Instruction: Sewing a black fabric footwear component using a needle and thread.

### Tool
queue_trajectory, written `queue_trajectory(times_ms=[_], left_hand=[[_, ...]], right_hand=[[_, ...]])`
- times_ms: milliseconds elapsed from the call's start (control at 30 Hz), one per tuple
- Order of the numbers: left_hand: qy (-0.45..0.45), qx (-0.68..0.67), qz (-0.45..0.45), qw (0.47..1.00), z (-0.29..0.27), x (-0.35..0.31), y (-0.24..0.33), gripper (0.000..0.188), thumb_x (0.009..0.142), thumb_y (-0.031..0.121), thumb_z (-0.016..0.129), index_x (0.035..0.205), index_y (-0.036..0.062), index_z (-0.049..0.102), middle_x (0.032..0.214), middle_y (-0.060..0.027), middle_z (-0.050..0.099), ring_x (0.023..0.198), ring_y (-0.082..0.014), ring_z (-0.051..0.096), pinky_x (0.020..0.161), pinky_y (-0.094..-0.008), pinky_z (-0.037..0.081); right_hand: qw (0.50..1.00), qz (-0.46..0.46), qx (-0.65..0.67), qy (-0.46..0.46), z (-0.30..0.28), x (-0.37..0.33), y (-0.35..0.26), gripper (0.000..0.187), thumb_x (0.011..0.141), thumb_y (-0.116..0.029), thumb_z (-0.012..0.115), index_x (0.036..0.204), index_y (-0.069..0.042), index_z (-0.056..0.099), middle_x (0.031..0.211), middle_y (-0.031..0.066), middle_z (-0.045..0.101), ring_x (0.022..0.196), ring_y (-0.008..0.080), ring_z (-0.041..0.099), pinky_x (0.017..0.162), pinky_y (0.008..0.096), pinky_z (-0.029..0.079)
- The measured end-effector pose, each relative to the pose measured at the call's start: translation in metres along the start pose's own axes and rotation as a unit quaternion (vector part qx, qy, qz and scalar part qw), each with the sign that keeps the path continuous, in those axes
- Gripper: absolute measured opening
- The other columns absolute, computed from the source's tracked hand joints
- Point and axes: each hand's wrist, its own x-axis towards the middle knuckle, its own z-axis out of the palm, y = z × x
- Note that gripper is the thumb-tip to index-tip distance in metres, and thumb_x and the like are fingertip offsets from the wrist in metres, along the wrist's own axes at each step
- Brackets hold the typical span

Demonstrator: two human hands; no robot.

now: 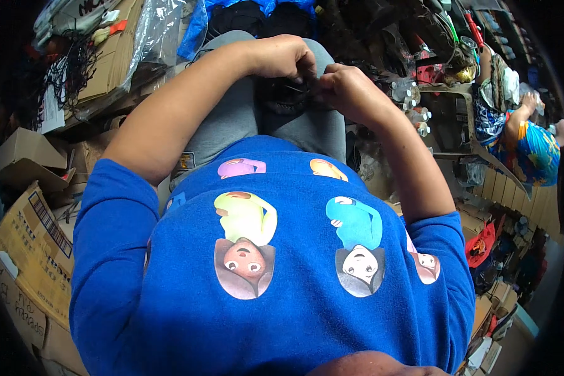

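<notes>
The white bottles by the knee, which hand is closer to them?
Right. The right hand works just beside the white bottles; the left hand is farther, across the dark piece.

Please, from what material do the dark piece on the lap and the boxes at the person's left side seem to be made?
The dark piece, pinched by the left hand and the right hand, looks like soft black fabric or mesh: matte and sagging over the knees, though too dark to tell surely. The boxes look like brown corrugated cardboard: dull surface, folded flaps, printed panels.
</notes>
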Motion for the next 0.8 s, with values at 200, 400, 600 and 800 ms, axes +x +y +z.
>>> queue_trajectory(times_ms=[200, 400, 600, 800], left_hand=[[0.232, 0.221, 0.000, 0.947, 0.018, -0.018, -0.003, 0.028, 0.074, 0.015, 0.070, 0.099, 0.0047, 0.063, 0.098, -0.0150, 0.061, 0.088, -0.0306, 0.060, 0.075, -0.0348, 0.048], [0.135, 0.117, -0.112, 0.977, 0.005, -0.116, -0.006, 0.022, 0.080, 0.019, 0.065, 0.094, 0.0011, 0.063, 0.085, -0.0121, 0.063, 0.083, -0.0216, 0.061, 0.074, -0.0319, 0.048], [0.284, -0.179, -0.081, 0.939, -0.023, -0.121, -0.012, 0.030, 0.093, 0.027, 0.050, 0.076, 0.0036, 0.060, 0.083, -0.0035, 0.060, 0.081, -0.0139, 0.057, 0.078, -0.0304, 0.043], [0.218, -0.676, 0.118, 0.693, -0.027, -0.082, -0.017, 0.040, 0.098, 0.031, 0.039, 0.062, 0.0120, 0.041, 0.062, 0.0005, 0.039, 0.061, -0.0128, 0.043, 0.073, -0.0319, 0.040]], right_hand=[[0.942, 0.130, 0.306, 0.056, 0.011, -0.015, 0.012, 0.016, 0.080, -0.018, 0.068, 0.083, -0.002, 0.067, 0.078, 0.0041, 0.062, 0.075, 0.0113, 0.058, 0.072, 0.0269, 0.047], [0.648, -0.002, 0.737, 0.194, -0.017, -0.111, 0.079, 0.035, 0.085, -0.040, 0.060, 0.101, -0.009, 0.064, 0.091, 0.0047, 0.062, 0.084, 0.0155, 0.058, 0.079, 0.0408, 0.044], [0.787, 0.212, 0.551, 0.180, -0.030, -0.156, 0.090, 0.035, 0.086, -0.028, 0.062, 0.110, -0.003, 0.062, 0.090, 0.0041, 0.063, 0.083, 0.0123, 0.056, 0.081, 0.0294, 0.043], [0.958, 0.285, -0.031, 0.008, 0.016, -0.137, 0.065, 0.029, 0.086, -0.028, 0.058, 0.070, -0.004, 0.057, 0.063, 0.0158, 0.056, 0.063, 0.0256, 0.057, 0.064, 0.0358, 0.040]])
